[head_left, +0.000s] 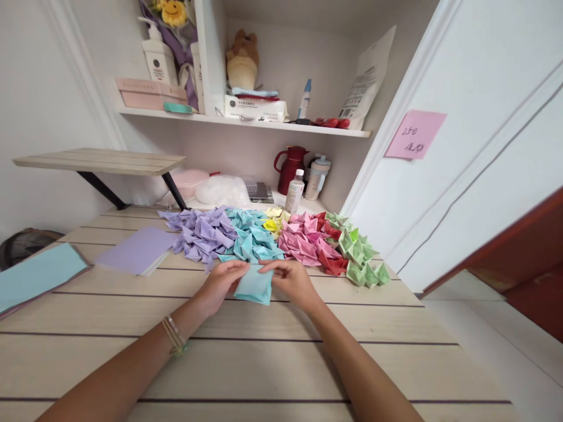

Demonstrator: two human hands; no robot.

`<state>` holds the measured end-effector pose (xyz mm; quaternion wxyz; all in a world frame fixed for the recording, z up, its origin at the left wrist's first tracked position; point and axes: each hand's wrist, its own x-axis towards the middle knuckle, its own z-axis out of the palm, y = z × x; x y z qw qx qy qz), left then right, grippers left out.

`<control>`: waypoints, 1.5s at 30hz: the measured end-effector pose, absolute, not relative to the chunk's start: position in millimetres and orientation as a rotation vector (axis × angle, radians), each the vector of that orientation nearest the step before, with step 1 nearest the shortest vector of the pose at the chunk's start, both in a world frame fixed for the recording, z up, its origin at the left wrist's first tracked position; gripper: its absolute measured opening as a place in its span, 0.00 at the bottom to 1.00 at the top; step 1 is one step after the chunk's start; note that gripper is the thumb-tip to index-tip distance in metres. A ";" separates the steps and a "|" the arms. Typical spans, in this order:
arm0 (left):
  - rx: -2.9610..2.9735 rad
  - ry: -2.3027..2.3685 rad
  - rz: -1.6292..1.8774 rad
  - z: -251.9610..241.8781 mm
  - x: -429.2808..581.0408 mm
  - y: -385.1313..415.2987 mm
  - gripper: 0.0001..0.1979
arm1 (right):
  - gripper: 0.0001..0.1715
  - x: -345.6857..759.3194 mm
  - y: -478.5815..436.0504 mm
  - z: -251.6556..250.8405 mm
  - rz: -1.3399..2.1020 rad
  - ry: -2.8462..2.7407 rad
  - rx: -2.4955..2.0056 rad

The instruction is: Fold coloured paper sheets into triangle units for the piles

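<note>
Both hands meet at the middle of the wooden bench, over a folded light-blue paper that lies on the bench top just in front of the heaps of finished pieces. The left hand pinches the paper's upper left edge between thumb and fingers. The right hand pinches the upper right edge the same way, its fingertips almost touching those of the left. The lower part of the paper pokes out below and between the two hands. A thin bracelet sits on the left wrist.

Just beyond the hands, folded paper pieces lie in a band sorted by colour: a purple heap, a light-blue heap, a small yellow heap, a pink heap, a few red pieces and a green heap. The heaps touch one another. Left of them lies a stack of flat purple sheets, and further left, at the bench edge, a stack of flat blue sheets.

Behind the heaps stand a clear bottle and a red jug. A pink note sticks to the white panel on the right.
</note>
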<state>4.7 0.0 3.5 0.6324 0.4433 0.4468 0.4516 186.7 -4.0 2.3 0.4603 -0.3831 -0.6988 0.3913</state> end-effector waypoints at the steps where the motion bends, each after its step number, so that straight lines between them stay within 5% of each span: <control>1: 1.064 1.050 1.086 4.0 4.0 1.2 0.14 | 0.12 188.3 -2.1 1.5 1.071 -1.702 -0.953; 9: 1.235 0.962 1.077 5.7 4.4 0.6 0.13 | 0.11 191.0 2.9 -1.3 1.025 -1.498 -0.978; 18: 1.343 0.930 1.070 14.4 -5.0 7.1 0.13 | 0.21 203.6 -0.2 10.1 1.260 -1.697 -0.896; 27: 1.374 0.809 0.919 4.2 -9.2 10.9 0.21 | 0.15 200.2 1.4 8.9 1.221 -1.650 -0.939; 34: 1.556 0.963 1.079 5.1 -4.2 7.8 0.08 | 0.16 197.2 2.4 5.0 1.095 -1.625 -0.986; 39: 1.474 0.990 1.169 3.9 -5.1 10.2 0.10 | 0.33 199.2 -1.6 4.6 1.131 -1.812 -0.944; 45: 1.514 0.923 1.160 2.7 -3.9 9.0 0.08 | 0.15 194.1 3.2 0.0 0.963 -1.740 -1.020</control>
